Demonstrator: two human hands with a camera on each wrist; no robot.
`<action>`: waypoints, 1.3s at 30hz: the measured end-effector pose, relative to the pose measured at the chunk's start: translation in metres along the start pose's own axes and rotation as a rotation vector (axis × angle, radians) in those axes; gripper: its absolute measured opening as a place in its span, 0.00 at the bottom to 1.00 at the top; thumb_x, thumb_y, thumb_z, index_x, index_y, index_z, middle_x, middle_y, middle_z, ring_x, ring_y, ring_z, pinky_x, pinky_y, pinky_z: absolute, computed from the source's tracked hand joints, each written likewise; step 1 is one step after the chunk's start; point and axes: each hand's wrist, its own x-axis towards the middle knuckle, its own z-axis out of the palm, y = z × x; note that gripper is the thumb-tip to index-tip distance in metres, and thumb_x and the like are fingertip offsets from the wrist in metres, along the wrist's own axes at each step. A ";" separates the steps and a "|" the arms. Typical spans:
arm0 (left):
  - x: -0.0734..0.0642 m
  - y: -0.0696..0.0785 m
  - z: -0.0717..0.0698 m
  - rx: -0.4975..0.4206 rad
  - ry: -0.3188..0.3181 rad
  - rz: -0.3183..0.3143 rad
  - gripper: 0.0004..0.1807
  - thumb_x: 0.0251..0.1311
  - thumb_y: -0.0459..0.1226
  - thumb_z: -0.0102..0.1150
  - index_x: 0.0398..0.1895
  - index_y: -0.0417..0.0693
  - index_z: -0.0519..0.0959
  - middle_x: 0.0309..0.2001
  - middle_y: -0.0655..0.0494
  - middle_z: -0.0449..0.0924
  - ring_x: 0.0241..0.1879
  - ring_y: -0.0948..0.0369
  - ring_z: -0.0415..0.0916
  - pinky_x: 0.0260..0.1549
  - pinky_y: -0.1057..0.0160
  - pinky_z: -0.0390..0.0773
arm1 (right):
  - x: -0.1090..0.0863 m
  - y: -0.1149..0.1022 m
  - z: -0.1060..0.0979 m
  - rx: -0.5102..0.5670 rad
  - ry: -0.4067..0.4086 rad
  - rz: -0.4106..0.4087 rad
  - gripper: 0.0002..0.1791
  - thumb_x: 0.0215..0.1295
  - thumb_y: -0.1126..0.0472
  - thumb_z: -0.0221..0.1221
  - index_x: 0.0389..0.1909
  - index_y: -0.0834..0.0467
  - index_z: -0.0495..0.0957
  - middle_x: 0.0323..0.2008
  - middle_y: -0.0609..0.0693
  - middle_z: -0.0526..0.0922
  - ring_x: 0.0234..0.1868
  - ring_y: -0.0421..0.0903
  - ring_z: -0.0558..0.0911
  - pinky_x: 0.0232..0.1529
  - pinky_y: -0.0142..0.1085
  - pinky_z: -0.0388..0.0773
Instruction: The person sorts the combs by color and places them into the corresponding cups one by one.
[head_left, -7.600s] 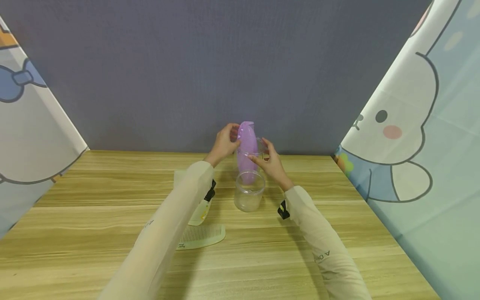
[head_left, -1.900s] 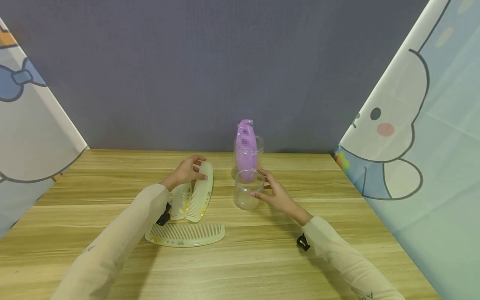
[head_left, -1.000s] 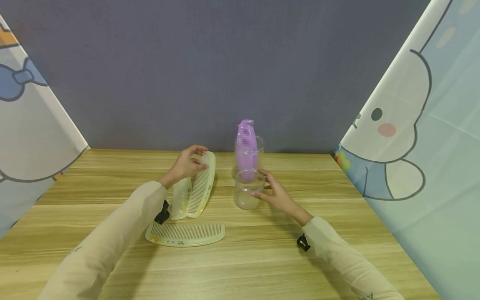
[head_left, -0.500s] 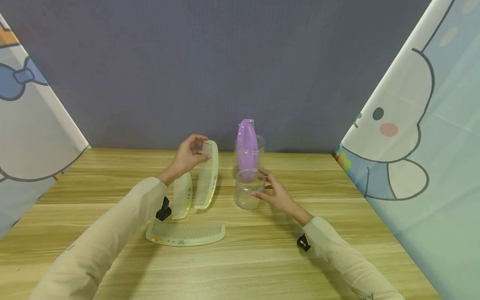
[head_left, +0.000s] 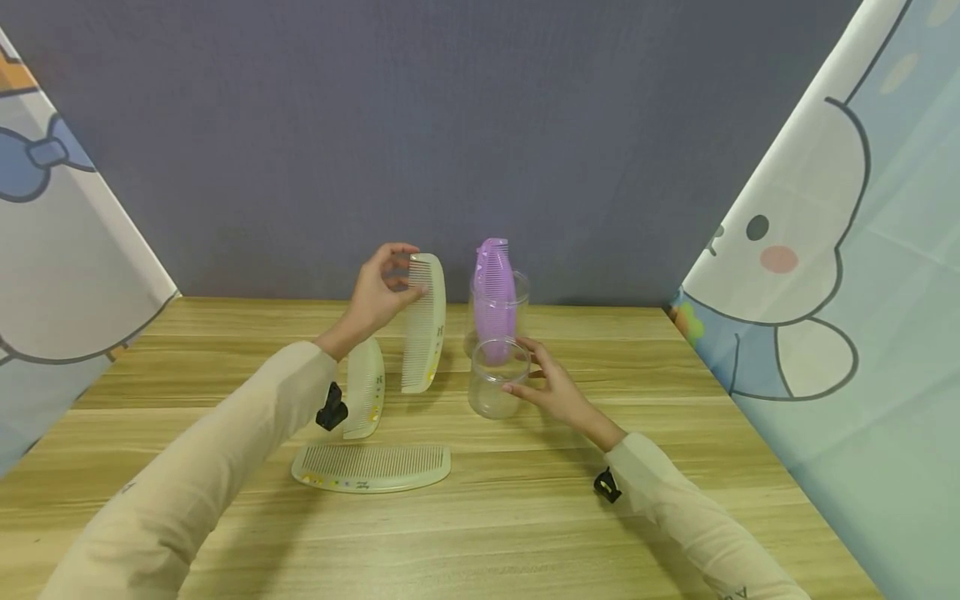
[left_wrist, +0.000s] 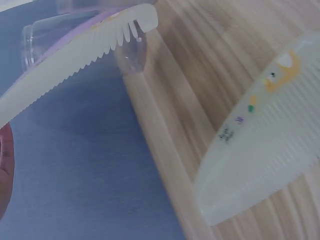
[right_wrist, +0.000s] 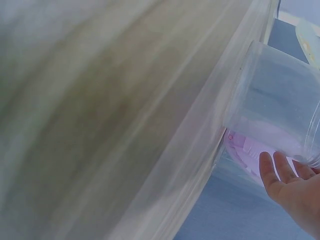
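Note:
In the head view my left hand (head_left: 382,290) pinches a pale green comb (head_left: 427,325) by its upper end. The comb hangs upright above the table, left of the jars; its patterned lower end also shows in the left wrist view. My right hand (head_left: 557,390) holds the front clear jar (head_left: 491,402) near its rim, thumb in front and fingers behind. That jar stands upright with nothing visible inside. Just behind it, a second clear jar (head_left: 521,292) holds purple combs (head_left: 493,279) standing on end; their exact number cannot be made out.
Two more pale green combs lie on the wooden table: one lengthwise comb (head_left: 364,392) below the left hand and one crosswise comb (head_left: 371,468) nearer the front. A dark grey panel (head_left: 420,150) rises at the table's back edge. Printed cloths (head_left: 810,250) flank both sides.
Earlier, the left hand was at the purple combs in the back jar; later it took a green comb off the table, raising and turning it upright. The right hand went from back jar to front jar.

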 end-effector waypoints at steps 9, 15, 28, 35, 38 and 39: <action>0.007 0.018 0.003 -0.047 0.065 0.090 0.28 0.47 0.21 0.61 0.54 0.32 0.65 0.45 0.33 0.71 0.35 0.50 0.76 0.35 0.67 0.79 | 0.000 -0.001 0.000 0.000 -0.002 0.008 0.39 0.54 0.68 0.62 0.64 0.71 0.53 0.62 0.69 0.62 0.60 0.67 0.66 0.54 0.56 0.70; 0.011 0.030 0.009 -0.095 0.123 0.137 0.28 0.46 0.21 0.61 0.54 0.31 0.65 0.43 0.36 0.71 0.37 0.49 0.75 0.34 0.65 0.80 | 0.000 0.000 0.000 0.004 -0.002 0.008 0.40 0.54 0.68 0.62 0.64 0.71 0.53 0.62 0.69 0.62 0.60 0.67 0.66 0.54 0.56 0.70; 0.013 0.047 0.031 -0.226 0.221 0.174 0.28 0.47 0.20 0.61 0.53 0.31 0.65 0.45 0.35 0.70 0.32 0.54 0.75 0.32 0.69 0.80 | 0.000 0.001 0.001 -0.011 -0.001 -0.001 0.39 0.54 0.68 0.62 0.64 0.70 0.53 0.63 0.68 0.61 0.60 0.66 0.66 0.53 0.57 0.70; 0.011 0.047 0.046 -0.233 0.228 0.207 0.27 0.48 0.21 0.60 0.53 0.29 0.64 0.45 0.36 0.70 0.36 0.47 0.75 0.33 0.67 0.81 | 0.000 0.000 0.000 -0.003 -0.014 0.003 0.39 0.55 0.67 0.62 0.64 0.71 0.52 0.63 0.68 0.60 0.61 0.66 0.65 0.54 0.58 0.69; 0.009 0.045 0.052 -0.230 0.239 0.200 0.27 0.48 0.21 0.60 0.53 0.29 0.64 0.46 0.36 0.70 0.37 0.45 0.76 0.34 0.62 0.81 | 0.000 0.000 0.000 -0.005 -0.018 0.005 0.39 0.55 0.67 0.62 0.64 0.71 0.52 0.63 0.68 0.60 0.61 0.66 0.65 0.54 0.58 0.69; 0.008 0.044 0.054 -0.232 0.239 0.199 0.27 0.48 0.21 0.60 0.53 0.29 0.63 0.46 0.35 0.70 0.37 0.44 0.76 0.34 0.61 0.81 | 0.000 0.001 0.000 -0.004 -0.019 0.005 0.39 0.55 0.67 0.61 0.64 0.71 0.52 0.63 0.68 0.60 0.61 0.66 0.65 0.54 0.58 0.69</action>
